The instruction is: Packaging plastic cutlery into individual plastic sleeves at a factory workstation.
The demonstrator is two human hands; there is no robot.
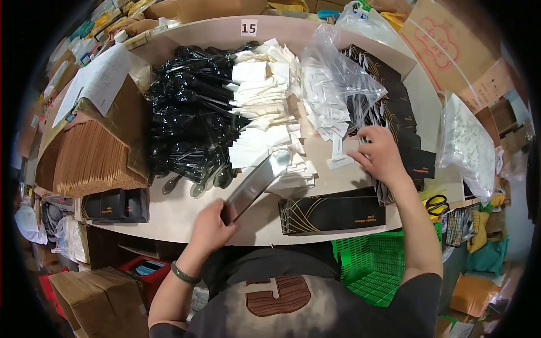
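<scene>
My left hand [213, 225] is closed round the near end of a long, flat, shiny grey packet [251, 188], tilted up to the right with its far end over the white paper packets [262, 107]. My right hand [380, 152] hovers by some small clear-and-white packets [341, 153], thumb and forefinger apart; whether a fingertip touches one I cannot tell. Black plastic spoons [194, 107] in clear wrap are heaped at the left. Black printed sleeves with gold lines [332, 214] lie stacked at the table's front edge, and more black sleeves [397, 107] line the right side.
A cardboard box [132, 135] packed with brown sleeves stands at the left. A clear bag [346, 73] lies over the small packets. Yellow-handled scissors [435, 205] rest at the right edge. Below the table is a green basket [372, 265]; a bag of white packets [469, 146] hangs at the right.
</scene>
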